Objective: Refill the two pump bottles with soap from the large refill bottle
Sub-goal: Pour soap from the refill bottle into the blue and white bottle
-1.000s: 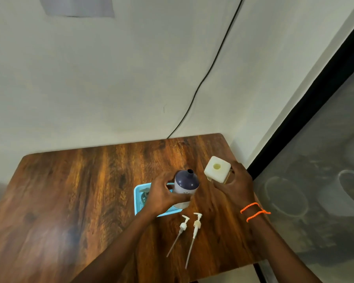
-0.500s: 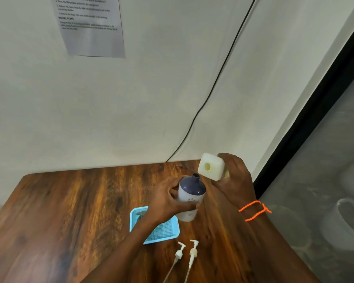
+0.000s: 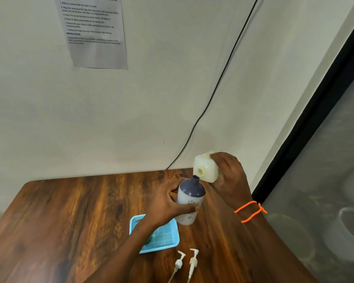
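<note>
Hands meet above the brown wooden table (image 3: 70, 211), each holding a bottle. The left hand (image 3: 164, 205) has its fingers and thumb curled round the white pump bottle with the dark blue-grey domed top (image 3: 189, 201), which stands roughly upright, its narrow open neck pointing up and slightly toward the wall. Whether its base rests on the table or is lifted just clear cannot be told. The right hand (image 3: 229, 176), with an orange beaded string bracelet (image 3: 250, 211) at the wrist, grips the cream-white square plastic refill bottle (image 3: 205, 169) from its far side. That bottle is tipped over so that its round uncapped mouth faces the camera and sits just above and beside the pump bottle's neck. No soap stream can be made out between the two openings.

A shallow light-blue plastic mesh tray (image 3: 164, 237) lies on the table under the left forearm; something greenish shows inside it, mostly hidden by the arm. Near the table's front edge, just right of the tray, two white pump heads with long dip tubes (image 3: 185, 262) lie side by side. On the pale wall behind, a printed paper sheet (image 3: 94, 31) hangs, and a thin black cable (image 3: 219, 78) runs down to the table's rear edge.
</note>
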